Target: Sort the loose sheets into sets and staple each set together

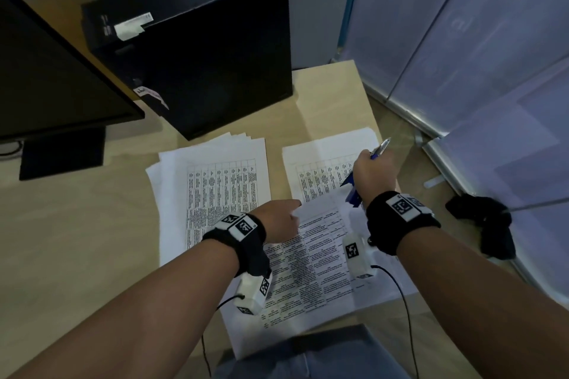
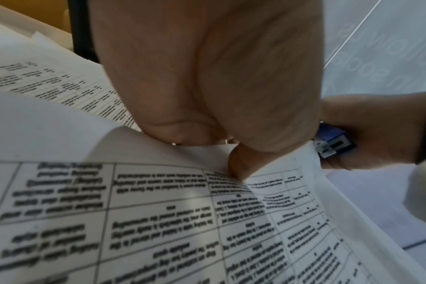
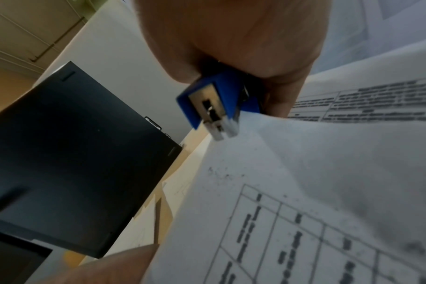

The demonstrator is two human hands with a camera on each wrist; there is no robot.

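A set of printed sheets (image 1: 314, 271) lies slanted at the table's near edge. My left hand (image 1: 294, 209) pinches its top edge, thumb under and fingers over, as the left wrist view shows (image 2: 231, 149). My right hand (image 1: 369, 169) grips a blue stapler (image 1: 351, 191). The stapler's metal mouth (image 3: 216, 115) sits at the top right corner of that set, also seen as the stapler (image 2: 333, 142) in the left wrist view. A silver and blue pen-like tip (image 1: 381, 146) sticks out above my right fist. A fanned stack (image 1: 215, 188) lies to the left, and another printed sheet (image 1: 320, 169) lies behind.
A black computer tower (image 1: 200, 49) stands right behind the papers, and a black monitor (image 1: 55, 86) on its stand is at the far left. The table's right edge (image 1: 369, 108) runs close to my right hand. Beyond it are glass partitions and a dark object (image 1: 483, 221) on the floor.
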